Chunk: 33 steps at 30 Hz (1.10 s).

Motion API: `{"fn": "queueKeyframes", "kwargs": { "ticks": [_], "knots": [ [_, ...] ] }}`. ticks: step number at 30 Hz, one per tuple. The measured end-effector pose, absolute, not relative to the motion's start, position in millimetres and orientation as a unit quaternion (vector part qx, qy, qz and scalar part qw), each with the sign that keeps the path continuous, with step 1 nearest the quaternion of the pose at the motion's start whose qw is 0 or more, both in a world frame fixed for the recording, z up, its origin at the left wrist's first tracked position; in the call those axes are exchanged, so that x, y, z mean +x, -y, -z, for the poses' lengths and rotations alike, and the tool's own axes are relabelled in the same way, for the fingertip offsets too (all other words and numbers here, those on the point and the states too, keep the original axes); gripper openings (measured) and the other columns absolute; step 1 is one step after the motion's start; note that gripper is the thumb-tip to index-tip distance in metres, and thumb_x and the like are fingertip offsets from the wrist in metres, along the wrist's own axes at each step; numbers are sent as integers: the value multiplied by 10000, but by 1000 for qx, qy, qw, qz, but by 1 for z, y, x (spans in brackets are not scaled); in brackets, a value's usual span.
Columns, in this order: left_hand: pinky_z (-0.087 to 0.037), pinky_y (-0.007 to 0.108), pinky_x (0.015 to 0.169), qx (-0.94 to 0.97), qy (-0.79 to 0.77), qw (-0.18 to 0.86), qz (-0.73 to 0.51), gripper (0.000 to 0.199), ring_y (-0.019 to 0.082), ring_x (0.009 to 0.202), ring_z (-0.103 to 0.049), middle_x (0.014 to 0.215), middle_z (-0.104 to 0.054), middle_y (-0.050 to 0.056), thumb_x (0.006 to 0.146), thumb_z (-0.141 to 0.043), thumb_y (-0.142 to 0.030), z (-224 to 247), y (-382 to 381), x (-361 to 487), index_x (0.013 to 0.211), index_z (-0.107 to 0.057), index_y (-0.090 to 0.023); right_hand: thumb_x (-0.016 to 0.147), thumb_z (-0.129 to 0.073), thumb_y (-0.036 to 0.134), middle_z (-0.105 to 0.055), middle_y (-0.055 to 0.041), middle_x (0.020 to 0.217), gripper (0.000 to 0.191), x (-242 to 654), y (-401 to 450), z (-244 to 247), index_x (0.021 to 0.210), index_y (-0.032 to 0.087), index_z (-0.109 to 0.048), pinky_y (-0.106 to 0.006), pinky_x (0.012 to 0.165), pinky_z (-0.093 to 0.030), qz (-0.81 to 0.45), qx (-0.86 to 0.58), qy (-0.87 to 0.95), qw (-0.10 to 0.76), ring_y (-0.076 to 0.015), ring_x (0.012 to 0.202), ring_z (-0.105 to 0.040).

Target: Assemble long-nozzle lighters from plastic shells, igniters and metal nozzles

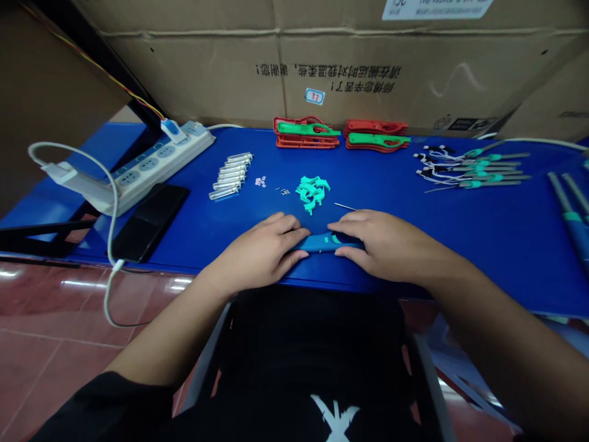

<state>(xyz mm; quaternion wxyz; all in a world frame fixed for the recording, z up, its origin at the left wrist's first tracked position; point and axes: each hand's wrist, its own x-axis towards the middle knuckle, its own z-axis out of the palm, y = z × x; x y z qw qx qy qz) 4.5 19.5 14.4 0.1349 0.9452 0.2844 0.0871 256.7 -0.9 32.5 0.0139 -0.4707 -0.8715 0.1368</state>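
Note:
A blue lighter handle (pixel 318 244) with a small turquoise part on it lies level near the table's front edge. My left hand (pixel 257 253) pinches its left end between thumb and fingers. From the other side, my right hand (pixel 391 245) grips the right end, hiding that tip. A thin metal rod (pixel 345 207) shows just beyond my right fingers; whether they touch it I cannot tell. Turquoise triggers (pixel 313 193) lie piled behind the handle. To their left are tiny metal pins (pixel 284 191), small pale pieces (pixel 261 182) and a row of clear tubes (pixel 231 175).
Red and green handle shells (pixel 307 132) are stacked at the back, with a second stack (pixel 376 135) beside them. Wired lighter barrels (pixel 492 169) lie right, blue lighters (pixel 575 227) at the far right. A power strip (pixel 156 162) and black phone (pixel 151 222) with cables occupy the left.

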Motion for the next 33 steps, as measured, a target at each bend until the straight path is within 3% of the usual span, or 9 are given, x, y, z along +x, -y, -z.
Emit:
{"fn": "queueKeyframes", "kwargs": {
  "ticks": [8,13,17,23,33],
  "knots": [
    [-479,425,949,942,-285,146,-97,395,247,1021,-561,1120,-599,128,1012,-459,-357,-13,-17,4,1305,-602,-134,932,-601,338,-683,-109,1306,438,260,8,-27,1333,167,-644,-461,1053,-480,-150,-477,863,65,-300,1233,-600],
    [-497,386,922,931,-284,195,-121,364,228,1012,-576,1087,-618,99,977,-542,-357,-13,-18,2,1271,-626,-159,917,-614,331,-686,-93,1292,576,263,17,-19,1467,210,-492,-459,999,-509,-168,-493,844,130,-277,1190,-621],
    [-501,381,930,917,-294,229,-141,380,218,1035,-582,1109,-624,78,928,-612,-301,-10,-20,1,1292,-622,-192,892,-647,345,-692,-67,1281,580,266,17,-14,1442,234,-500,-443,1018,-493,-206,-496,826,173,-259,1209,-611],
    [-501,376,944,899,-306,273,-154,373,209,1037,-603,1120,-632,67,912,-654,-315,-9,-25,0,1269,-649,-210,904,-657,360,-700,-67,1249,424,267,13,-13,1306,229,-634,-442,1004,-490,-196,-475,843,158,-252,1167,-619],
    [-491,389,947,913,-295,233,-158,380,223,1046,-581,1109,-633,79,941,-627,-373,-8,-22,-1,1283,-655,-210,915,-638,328,-673,-75,1207,377,266,12,-15,1280,234,-653,-447,1012,-464,-205,-459,854,132,-250,1135,-606]
  ]
}}
